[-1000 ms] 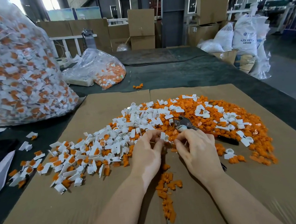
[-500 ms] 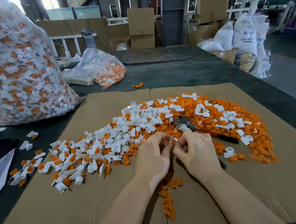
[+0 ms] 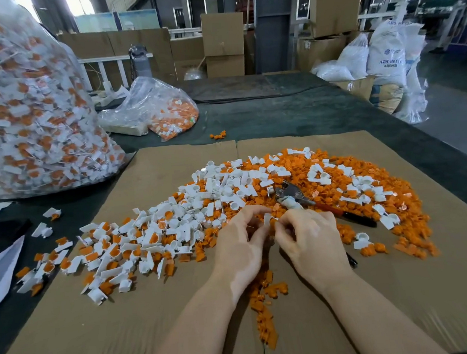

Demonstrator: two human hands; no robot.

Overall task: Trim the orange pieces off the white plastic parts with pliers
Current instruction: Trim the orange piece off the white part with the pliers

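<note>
Over the cardboard-covered worktop [image 3: 105,337], a left hand [image 3: 241,250] and right hand [image 3: 311,240] together pinch one white plastic part [image 3: 267,219]; pliers [image 3: 294,196] lie just beyond on the orange pieces [image 3: 348,171].

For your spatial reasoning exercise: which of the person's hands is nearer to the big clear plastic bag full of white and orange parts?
Left. The left hand lies on the big clear plastic bag's side, though well short of it; the right hand sits farther right, beside the pliers.
</note>
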